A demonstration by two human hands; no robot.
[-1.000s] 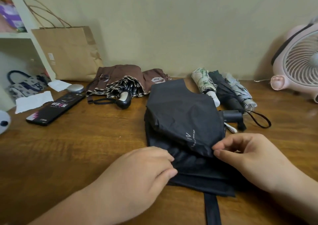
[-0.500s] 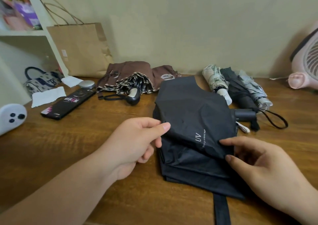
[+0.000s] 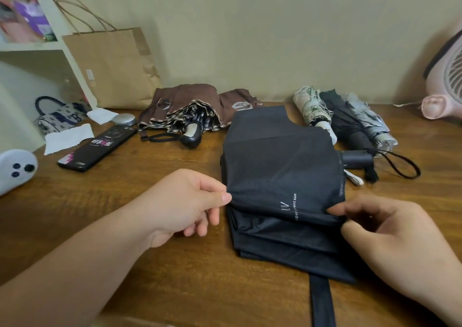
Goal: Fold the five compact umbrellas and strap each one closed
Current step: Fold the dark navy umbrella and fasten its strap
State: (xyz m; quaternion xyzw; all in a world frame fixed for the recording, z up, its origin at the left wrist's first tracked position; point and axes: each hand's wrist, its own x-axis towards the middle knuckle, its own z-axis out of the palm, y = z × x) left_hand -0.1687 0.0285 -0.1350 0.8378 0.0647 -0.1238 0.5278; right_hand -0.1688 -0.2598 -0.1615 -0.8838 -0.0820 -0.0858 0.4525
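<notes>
Black umbrella [image 3: 282, 176] lies flat at counter [image 3: 125, 226] center. Left hand [image 3: 185, 201] pinches its top panel's 9 o'clock edge; right hand [image 3: 390, 229] pinches the 3 o'clock corner. Brown umbrella [image 3: 190, 106] unfolded at 11 o'clock.

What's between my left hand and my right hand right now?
The black umbrella: its folded UV-printed panel spans the gap, with the left hand and right hand each pinching an edge, as the head view shows.
</notes>
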